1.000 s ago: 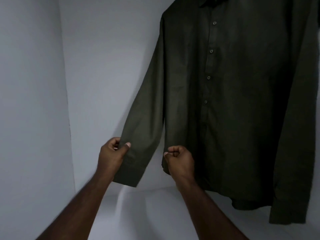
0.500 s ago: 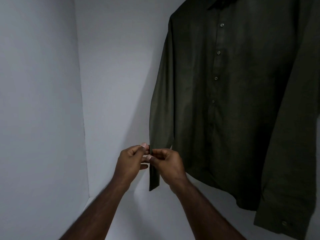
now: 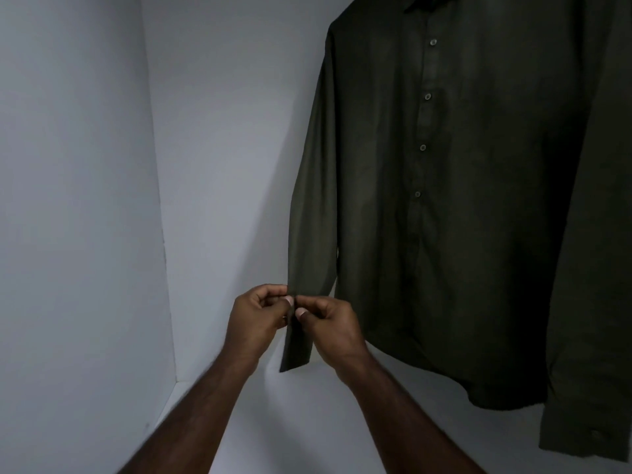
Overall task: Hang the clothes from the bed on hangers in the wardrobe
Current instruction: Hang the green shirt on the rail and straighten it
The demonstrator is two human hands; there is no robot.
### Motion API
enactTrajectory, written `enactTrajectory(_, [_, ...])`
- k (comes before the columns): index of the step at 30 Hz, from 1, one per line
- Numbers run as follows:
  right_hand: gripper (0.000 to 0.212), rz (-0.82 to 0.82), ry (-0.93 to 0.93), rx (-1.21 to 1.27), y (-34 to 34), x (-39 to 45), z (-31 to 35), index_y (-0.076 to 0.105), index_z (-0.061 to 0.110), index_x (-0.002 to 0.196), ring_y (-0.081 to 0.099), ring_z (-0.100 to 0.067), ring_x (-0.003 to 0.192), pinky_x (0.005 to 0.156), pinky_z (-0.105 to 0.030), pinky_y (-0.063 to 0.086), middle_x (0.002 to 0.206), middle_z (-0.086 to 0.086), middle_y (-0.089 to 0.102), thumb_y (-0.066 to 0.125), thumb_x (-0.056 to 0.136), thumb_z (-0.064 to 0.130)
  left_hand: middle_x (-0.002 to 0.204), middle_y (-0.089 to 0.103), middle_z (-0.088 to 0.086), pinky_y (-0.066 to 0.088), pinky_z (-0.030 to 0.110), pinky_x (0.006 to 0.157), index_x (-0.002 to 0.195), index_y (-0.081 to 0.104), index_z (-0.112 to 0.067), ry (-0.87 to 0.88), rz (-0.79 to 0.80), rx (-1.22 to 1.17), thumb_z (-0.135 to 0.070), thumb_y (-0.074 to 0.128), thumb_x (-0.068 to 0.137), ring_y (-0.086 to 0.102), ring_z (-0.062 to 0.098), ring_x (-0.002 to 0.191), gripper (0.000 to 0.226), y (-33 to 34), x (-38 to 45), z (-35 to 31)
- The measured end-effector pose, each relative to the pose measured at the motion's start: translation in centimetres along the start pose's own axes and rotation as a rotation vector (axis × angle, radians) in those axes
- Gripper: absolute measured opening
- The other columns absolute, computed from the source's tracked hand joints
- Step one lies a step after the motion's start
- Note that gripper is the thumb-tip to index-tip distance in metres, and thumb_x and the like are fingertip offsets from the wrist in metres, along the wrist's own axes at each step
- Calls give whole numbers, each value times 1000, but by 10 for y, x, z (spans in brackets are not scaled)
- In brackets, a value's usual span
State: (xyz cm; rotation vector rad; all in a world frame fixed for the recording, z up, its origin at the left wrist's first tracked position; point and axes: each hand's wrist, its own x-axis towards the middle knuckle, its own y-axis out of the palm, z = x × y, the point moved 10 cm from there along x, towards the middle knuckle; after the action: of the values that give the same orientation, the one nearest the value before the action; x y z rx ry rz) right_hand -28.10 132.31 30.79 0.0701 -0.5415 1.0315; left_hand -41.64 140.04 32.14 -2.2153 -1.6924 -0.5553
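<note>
While pinching — both hands (image 3: 294, 316) on shirt (image 3: 444, 217) cuff (image 3: 295, 350).

dark olive shirt (image 3: 461, 234) | buttoned, hanging upright in wardrobe (image 3: 212, 131) | sleeve (image 3: 309, 217) hanging straight down

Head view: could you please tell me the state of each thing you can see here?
Shirt: hanging in the wardrobe, front buttoned.
Sleeve: hanging down, pinched near the cuff.
Left hand: pinching the sleeve.
Right hand: pinching the sleeve.
</note>
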Motion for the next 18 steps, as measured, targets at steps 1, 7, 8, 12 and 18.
enactTrajectory(1, [24, -12, 21, 3, -2, -2, -5, 72, 24, 119, 67, -5, 104, 97, -30, 55, 113, 11, 72, 62, 98, 17, 93, 76, -1, 62, 29, 74, 105, 74, -18, 18, -18, 37, -12, 72, 90, 73, 17, 89, 16, -2, 0, -2])
enactTrajectory(7, [24, -12, 5, -6, -1, -12, -10, 73, 23, 118, 68, -3, 102, 97, -31, 55, 109, 12, 74, 66, 95, 21, 92, 76, -1, 61, 28, 70, 103, 75, -19, 25, -12, 23, -14, 74, 89, 73, 16, 87, 15, 3, -9, -4])
enactTrajectory(8, [23, -8, -7, -19, 0, -14, -8, 74, 23, 117, 68, -2, 101, 95, -30, 56, 107, 12, 74, 67, 95, 22, 92, 76, 0, 62, 29, 71, 103, 75, -18, 18, -3, 5, -13, 74, 90, 73, 17, 88, 14, 5, -11, -3])
enactTrajectory(12, [30, 1, -25, -59, 3, -19, -3, 72, 23, 121, 69, -3, 100, 93, -30, 57, 110, 11, 74, 70, 92, 29, 94, 76, 0, 61, 29, 71, 103, 75, -17, 7, 18, -23, -13, 71, 91, 74, 16, 89, 13, 8, -18, -6])
enactTrajectory(18, [23, -93, -42, -179, -14, -30, 0, 73, 20, 117, 68, -6, 91, 85, -23, 57, 104, 6, 74, 59, 99, 20, 91, 77, 8, 61, 28, 71, 104, 73, -11, -98, 41, -147, -10, 66, 95, 76, 21, 85, 12, 7, -24, 8])
